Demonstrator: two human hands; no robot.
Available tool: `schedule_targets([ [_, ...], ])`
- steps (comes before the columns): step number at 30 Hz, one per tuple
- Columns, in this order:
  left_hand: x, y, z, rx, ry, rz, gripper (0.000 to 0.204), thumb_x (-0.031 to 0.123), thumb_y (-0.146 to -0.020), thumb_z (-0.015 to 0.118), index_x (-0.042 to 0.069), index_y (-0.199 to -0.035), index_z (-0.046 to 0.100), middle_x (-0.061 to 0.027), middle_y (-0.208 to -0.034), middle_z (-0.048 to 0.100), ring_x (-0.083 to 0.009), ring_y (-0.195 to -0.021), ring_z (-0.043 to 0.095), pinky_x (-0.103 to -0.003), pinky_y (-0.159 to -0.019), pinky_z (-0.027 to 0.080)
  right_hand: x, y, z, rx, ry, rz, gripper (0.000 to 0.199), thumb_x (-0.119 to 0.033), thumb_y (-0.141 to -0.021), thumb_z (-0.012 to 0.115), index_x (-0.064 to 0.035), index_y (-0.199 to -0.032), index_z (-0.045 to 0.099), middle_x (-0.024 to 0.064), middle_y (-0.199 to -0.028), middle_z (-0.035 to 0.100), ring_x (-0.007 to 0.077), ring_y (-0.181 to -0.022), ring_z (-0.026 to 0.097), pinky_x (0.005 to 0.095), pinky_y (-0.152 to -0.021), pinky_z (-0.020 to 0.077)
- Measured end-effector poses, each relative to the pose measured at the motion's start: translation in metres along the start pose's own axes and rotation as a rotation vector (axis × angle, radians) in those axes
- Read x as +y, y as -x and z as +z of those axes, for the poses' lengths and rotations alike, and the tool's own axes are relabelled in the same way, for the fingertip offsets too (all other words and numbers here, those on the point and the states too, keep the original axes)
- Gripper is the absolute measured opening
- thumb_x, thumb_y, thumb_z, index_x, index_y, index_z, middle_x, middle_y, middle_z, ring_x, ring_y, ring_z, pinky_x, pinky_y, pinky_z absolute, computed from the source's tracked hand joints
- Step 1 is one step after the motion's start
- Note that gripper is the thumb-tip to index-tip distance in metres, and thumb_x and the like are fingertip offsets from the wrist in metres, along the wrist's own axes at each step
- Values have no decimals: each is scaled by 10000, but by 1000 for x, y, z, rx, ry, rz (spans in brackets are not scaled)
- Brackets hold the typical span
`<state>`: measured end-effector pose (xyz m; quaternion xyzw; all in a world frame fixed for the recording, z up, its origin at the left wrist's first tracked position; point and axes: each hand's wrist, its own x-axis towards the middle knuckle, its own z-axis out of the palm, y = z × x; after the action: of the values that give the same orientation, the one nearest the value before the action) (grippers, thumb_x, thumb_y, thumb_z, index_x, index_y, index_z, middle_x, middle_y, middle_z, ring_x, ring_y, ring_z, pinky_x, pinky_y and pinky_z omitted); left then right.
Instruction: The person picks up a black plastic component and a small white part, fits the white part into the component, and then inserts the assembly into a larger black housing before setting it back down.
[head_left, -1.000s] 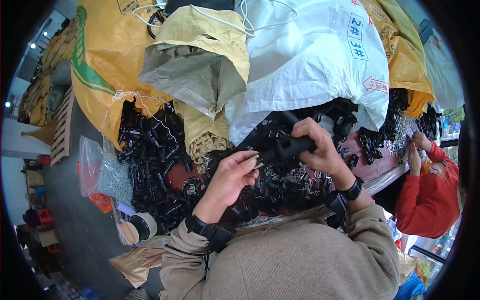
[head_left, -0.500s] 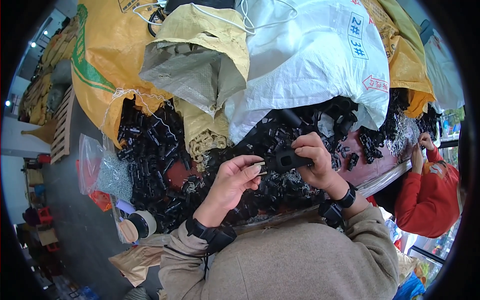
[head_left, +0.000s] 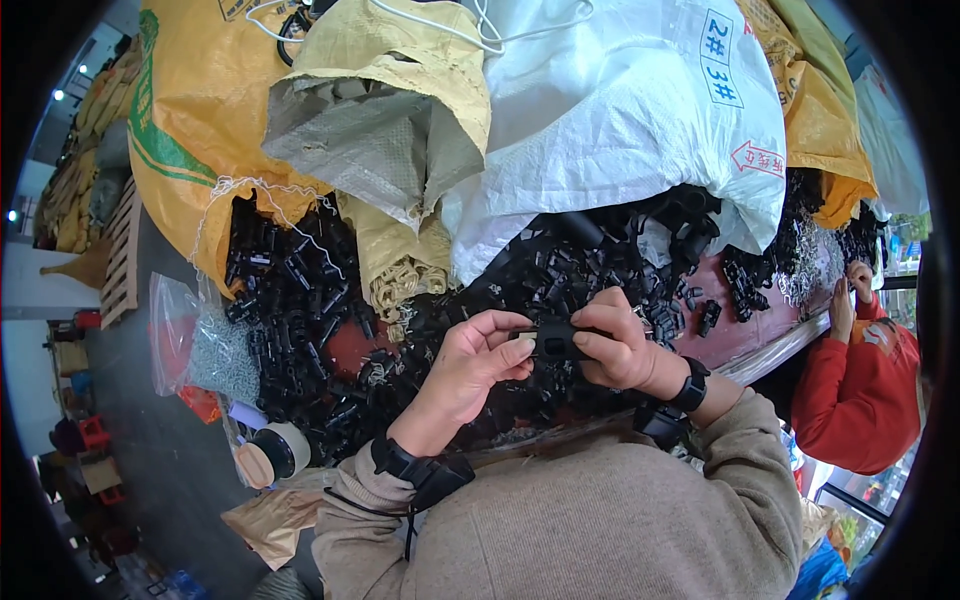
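Observation:
Above the heaped table, my two hands meet at one black plastic part (head_left: 556, 341) with a square opening. My right hand (head_left: 622, 345) pinches its right end between thumb and fingers. On the other side, my left hand (head_left: 478, 362) is closed on a small part with a pale tab (head_left: 524, 338), which touches the left end of the black part. Whether the two are joined I cannot tell. Loose black plastic parts (head_left: 295, 345) lie piled under and around both hands.
A white woven sack (head_left: 620, 120) spills black parts behind my hands; a yellow sack (head_left: 205, 110) stands left. A bag of small screws (head_left: 222, 355) and a lidded cup (head_left: 280, 453) sit at the left edge. A person in red (head_left: 855, 390) works at the right.
My right hand has brought the black part lower and left, against the piece in my left hand. The black part has turned more level. My left hand has hardly moved.

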<state>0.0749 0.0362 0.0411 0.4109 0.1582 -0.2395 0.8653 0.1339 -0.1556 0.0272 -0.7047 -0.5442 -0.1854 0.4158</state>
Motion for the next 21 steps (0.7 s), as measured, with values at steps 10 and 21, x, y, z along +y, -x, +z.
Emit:
schedule_targets([
  [10, 5, -1, 3, 33, -112, 2, 252, 120, -782, 586, -6, -991, 522, -50, -797, 583, -103, -652, 575, -194, -585, 476, -5, 8, 26, 210, -13, 129, 509, 120, -510, 514, -33, -982, 403, 164, -905, 454, 255, -693, 467, 329, -571, 400],
  [21, 5, -11, -5, 101, -169, 112, 408, 141, -807, 553, -10, -1162, 420, -68, -871, 576, -133, -668, 590, -213, -600, 485, -1, -4, 16, -2, -102, 321, 459, 4, -611, 569, -12, -1045, 423, 157, -968, 464, 274, -845, 464, 342, -729, 377],
])
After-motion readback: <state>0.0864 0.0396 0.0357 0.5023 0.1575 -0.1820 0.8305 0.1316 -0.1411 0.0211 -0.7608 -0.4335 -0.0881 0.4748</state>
